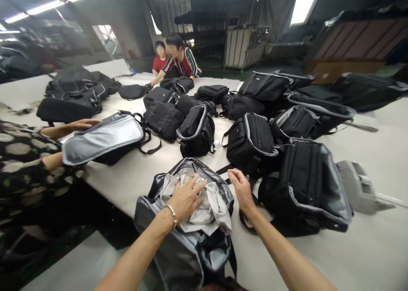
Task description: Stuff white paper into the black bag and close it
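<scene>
Nearest the camera, we are seeing an open black bag (180,255) lying at the table's near edge, its grey lining showing around the mouth. Crumpled pale paper (210,203) is filling that mouth. We are noting the left hand (188,197) lying palm down on the paper, fingers spread well apart, gripping nothing that we are able to see; a bracelet (173,216) is circling its wrist. We are finding the right hand (244,193) hovering just beyond the bag's right rim, fingers curling, thumb and forefinger coming close together near a black strap (224,169); whether they are pinching it, we cannot tell. To the right, a larger open backpack (306,176) is standing beside a grey device (358,186). Farther left, we are recording a co-worker's patterned sleeves (24,163) reaching to a silver-lined bag (105,138). Across the table (376,257), two people are leaning near more black bags.
</scene>
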Demonstrator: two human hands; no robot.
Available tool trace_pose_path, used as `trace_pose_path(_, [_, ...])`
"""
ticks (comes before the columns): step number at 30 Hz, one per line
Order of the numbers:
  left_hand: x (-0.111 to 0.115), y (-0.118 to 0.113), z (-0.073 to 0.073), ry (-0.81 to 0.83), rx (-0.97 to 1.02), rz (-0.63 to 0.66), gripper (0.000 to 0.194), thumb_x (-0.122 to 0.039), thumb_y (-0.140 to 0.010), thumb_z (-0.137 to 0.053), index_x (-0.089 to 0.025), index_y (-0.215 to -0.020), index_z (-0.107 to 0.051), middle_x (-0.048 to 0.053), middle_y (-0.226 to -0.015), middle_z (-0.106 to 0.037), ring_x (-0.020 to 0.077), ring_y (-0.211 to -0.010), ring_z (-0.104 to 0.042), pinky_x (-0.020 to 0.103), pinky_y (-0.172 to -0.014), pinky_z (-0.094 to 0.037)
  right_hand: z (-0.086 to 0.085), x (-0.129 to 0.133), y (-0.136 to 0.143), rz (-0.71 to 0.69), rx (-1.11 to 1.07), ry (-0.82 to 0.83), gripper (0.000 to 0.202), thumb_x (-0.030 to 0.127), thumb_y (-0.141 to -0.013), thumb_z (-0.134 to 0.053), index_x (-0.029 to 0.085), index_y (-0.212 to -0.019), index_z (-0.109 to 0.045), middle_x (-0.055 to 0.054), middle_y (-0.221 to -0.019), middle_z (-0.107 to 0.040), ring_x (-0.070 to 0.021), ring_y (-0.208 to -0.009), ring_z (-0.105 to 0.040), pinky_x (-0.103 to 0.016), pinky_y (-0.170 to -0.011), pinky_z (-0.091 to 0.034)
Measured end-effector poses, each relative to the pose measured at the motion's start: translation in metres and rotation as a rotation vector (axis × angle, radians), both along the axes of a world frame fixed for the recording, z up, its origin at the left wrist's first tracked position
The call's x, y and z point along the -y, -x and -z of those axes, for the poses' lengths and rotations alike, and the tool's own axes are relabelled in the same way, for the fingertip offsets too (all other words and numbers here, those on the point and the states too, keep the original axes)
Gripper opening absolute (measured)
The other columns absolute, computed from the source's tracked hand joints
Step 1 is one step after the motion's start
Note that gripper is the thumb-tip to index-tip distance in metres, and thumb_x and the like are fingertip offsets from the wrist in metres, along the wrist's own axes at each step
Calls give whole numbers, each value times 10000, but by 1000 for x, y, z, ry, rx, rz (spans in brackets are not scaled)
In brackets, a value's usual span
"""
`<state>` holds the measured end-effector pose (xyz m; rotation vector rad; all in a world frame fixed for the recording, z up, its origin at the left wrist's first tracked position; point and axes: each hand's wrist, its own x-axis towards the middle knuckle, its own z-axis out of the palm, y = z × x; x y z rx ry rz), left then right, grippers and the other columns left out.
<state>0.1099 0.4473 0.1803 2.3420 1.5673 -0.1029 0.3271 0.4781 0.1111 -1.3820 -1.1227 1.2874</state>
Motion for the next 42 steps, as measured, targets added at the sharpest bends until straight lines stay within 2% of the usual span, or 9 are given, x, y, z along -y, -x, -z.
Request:
trace_pose_path(6, [-11, 4, 6, -10, -46, 3, 519, -189, -906, -473, -246, -1417, -407, 124, -1567, -308, 291, -1386, -395, 603, -1092, -358, 14, 10, -25, -289, -107, 376, 541, 488, -619, -762, 133, -1008, -641, -65, -845, -685, -238, -809, -656, -347, -717, -527])
trace_pose_path(10, [-24, -4, 6, -4, -101, 58, 434, -129, -902, -420, -193, -1325, -497, 126, -1543, -352, 275, -1305, -488, 488, -1025, -452, -31, 32, -25, -265, -88, 318, 484, 542, -727, -669, 170, -1023, -578, -39, -881, -649, -191, -773, -613, -296, -674, -485])
trace_pose_path(14, [-32, -32, 10, 24, -163, 78, 354, -141, -861, -497, -140, -1202, -590, 203, -1383, -503, 366, -1173, -559, 584, -954, -446, -63, 43, -15, -349, 341, 47, 590, 533, -655, -758, 217, -1108, -552, -45, -1054, -594, -226, -937, -572, -312, -760, -453])
trace_pose_path(20, [-59, -50, 2, 69, -145, 148, 298, -209, -879, -502, -163, -1143, -633, 166, -1215, -596, 318, -1074, -597, 499, -904, -483, -16, 53, -12, -141, 633, -171, 190, 271, -737, -546, 216, -677, -374, -1, -768, -433, -174, -727, -455, -309, -691, -379])
trace_pose_path(25, [-93, -41, 2, 168, -118, 248, 258, -334, -861, -609, -194, -1071, -664, 86, -1121, -637, 250, -982, -629, 406, -864, -517, -8, 72, -21, -218, 488, -357, 210, 126, -688, -485, 204, -881, -518, -25, -911, -479, -187, -894, -484, -322, -848, -397])
trace_pose_path(31, [-80, -72, 50, 151, -171, 216, 378, -292, -905, -621, -148, -1245, -541, 117, -1250, -568, 243, -1063, -595, 443, -890, -533, 5, 49, -45, -397, 134, 410, 371, 475, -660, -771, 179, -810, -603, -9, -777, -545, -178, -771, -524, -293, -705, -456])
trace_pose_path(35, [-72, -85, 68, 177, -173, 227, 322, -296, -897, -637, -136, -1172, -586, 111, -1216, -594, 228, -1043, -607, 432, -891, -538, 33, 41, -45, -256, -23, 519, 549, 638, -722, -688, 194, -1014, -550, -22, -817, -623, -160, -695, -582, -257, -583, -465])
trace_pose_path(38, [-75, -87, 54, 220, -142, 230, 259, -296, -824, -713, -126, -1011, -659, 99, -1041, -671, 222, -941, -642, 407, -852, -544, 40, 38, -36, -303, -165, 555, 677, 511, -644, -808, 207, -1176, -519, -54, -964, -687, -195, -827, -664, -299, -716, -541])
trace_pose_path(42, [-64, -62, 1, 121, -8, 184, 332, -276, -732, -779, -188, -1041, -694, 106, -1082, -689, 265, -1052, -627, 405, -987, -475, 34, 32, -31, -430, -264, 613, 553, 316, -554, -854, 124, -1022, -631, -103, -846, -722, -261, -792, -697, -370, -783, -569])
